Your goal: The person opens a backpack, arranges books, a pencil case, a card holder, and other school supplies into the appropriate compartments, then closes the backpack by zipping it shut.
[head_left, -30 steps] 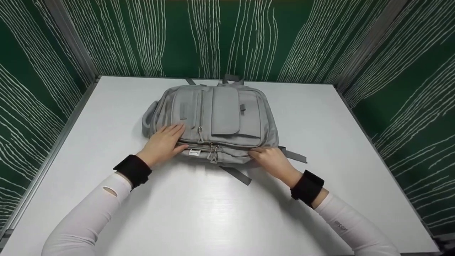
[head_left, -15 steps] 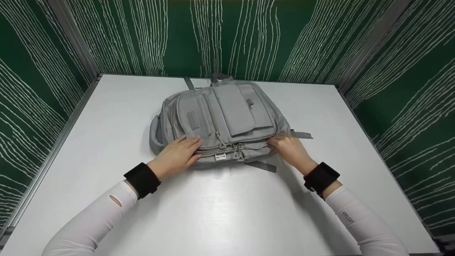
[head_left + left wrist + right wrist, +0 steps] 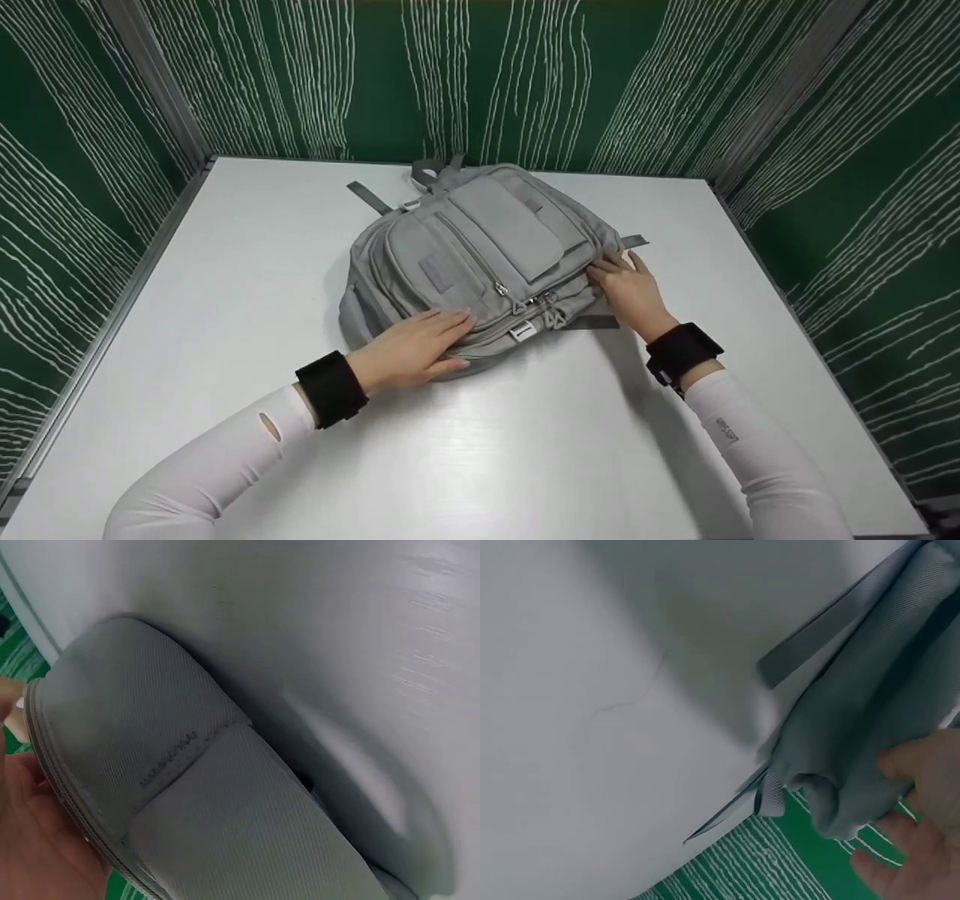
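A grey backpack (image 3: 480,255) lies front side up, turned at a slant on the white table. My left hand (image 3: 412,346) rests on its near left corner in the head view, fingers extended over the front and thumb lower on the side. In the left wrist view, the palm (image 3: 49,832) is beside a piped edge of the bag. My right hand (image 3: 636,296) touches the bag's right near corner. The right wrist view has a thumb against the fabric and other fingers (image 3: 900,862) spread apart from it. Zipper pulls (image 3: 553,319) hang between the hands.
The white table (image 3: 480,465) has green walls (image 3: 390,90) with white wavy lines behind and at both sides. Loose straps (image 3: 369,198) stick out from the backpack. Its top handle (image 3: 427,174) is near the table's back edge.
The backpack has turned counterclockwise, its near left part swinging toward me and to the right. My left hand has moved right with it; my right hand has moved right and farther away.
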### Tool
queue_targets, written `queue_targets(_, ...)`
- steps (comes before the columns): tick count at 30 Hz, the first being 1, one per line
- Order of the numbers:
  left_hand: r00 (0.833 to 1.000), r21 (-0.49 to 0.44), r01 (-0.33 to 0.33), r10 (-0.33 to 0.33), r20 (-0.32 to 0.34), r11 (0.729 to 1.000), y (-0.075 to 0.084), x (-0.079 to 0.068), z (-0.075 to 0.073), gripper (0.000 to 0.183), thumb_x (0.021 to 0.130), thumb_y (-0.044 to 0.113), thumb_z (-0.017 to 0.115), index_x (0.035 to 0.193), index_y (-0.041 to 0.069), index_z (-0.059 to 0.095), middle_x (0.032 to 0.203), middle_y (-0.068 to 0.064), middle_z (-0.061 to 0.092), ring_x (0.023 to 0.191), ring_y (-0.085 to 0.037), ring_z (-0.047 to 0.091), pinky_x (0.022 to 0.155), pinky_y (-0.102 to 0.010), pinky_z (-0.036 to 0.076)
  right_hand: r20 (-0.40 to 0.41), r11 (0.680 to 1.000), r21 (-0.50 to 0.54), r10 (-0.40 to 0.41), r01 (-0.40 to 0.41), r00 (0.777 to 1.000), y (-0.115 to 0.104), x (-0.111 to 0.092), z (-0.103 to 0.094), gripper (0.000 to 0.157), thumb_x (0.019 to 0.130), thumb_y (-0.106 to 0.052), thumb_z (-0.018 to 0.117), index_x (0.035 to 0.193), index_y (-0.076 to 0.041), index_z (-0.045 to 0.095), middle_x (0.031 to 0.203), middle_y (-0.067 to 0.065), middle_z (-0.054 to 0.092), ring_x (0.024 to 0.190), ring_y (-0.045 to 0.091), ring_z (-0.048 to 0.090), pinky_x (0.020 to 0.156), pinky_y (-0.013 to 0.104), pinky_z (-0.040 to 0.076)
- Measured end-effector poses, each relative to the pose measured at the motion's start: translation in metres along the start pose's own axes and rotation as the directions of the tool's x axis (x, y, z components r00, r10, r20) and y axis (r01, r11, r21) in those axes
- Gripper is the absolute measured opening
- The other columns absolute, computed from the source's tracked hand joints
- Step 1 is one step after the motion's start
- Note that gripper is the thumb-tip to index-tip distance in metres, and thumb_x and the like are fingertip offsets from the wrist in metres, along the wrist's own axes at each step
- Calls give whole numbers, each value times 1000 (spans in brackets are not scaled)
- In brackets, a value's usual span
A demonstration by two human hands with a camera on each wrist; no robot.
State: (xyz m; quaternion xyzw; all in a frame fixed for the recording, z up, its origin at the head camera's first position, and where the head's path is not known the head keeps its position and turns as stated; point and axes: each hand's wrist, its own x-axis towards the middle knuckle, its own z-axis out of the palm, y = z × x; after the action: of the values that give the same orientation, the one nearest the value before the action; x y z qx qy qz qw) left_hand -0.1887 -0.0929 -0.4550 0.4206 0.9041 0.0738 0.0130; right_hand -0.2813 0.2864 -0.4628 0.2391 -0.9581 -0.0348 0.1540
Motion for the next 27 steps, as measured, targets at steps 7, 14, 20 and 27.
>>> queue_targets(7, 995, -24, 80, -81, -61, 997, -33, -4, -13, 67, 106, 48, 48, 158, 8, 38, 165, -12, 39, 158, -36, 29, 131, -54, 21, -71, 969, 199, 164, -147, 984, -38, -13, -12, 50, 94, -5, 61, 142, 9, 53, 146, 27, 58, 138, 44, 54, 119, 56, 42)
queue_targets(14, 978, 9, 82, -79, -193, 997, -67, -2, -20, 66, 105, 43, 55, 156, 4, 39, 160, -22, 42, 151, -39, 40, 130, -55, 25, -64, 955, 293, 73, -51, 995, -97, -18, -24, 75, 101, -42, 61, 156, 1, 36, 162, 23, 39, 150, 44, 40, 121, 62, 36)
queue_targets(20, 951, 2, 269, -265, -157, 963, -93, -2, -30, 88, 99, 54, 58, 161, 1, 26, 169, -23, 25, 159, -39, 23, 132, -56, 16, -70, 963, 200, -169, 180, 983, -138, -25, -21, 81, 94, -56, 65, 157, -12, 42, 165, 18, 37, 153, 41, 36, 123, 61, 34)
queue_targets(27, 935, -65, 335, -340, -98, 940, -107, 0, -35, 108, 92, 64, 64, 162, -2, 16, 171, -24, 15, 162, -36, 16, 133, -52, 14, -90, 941, 98, -316, 325, 944, -155, -23, -15, 57, 94, -37, 71, 147, -20, 57, 158, 10, 52, 147, 34, 48, 118, 51, 45)
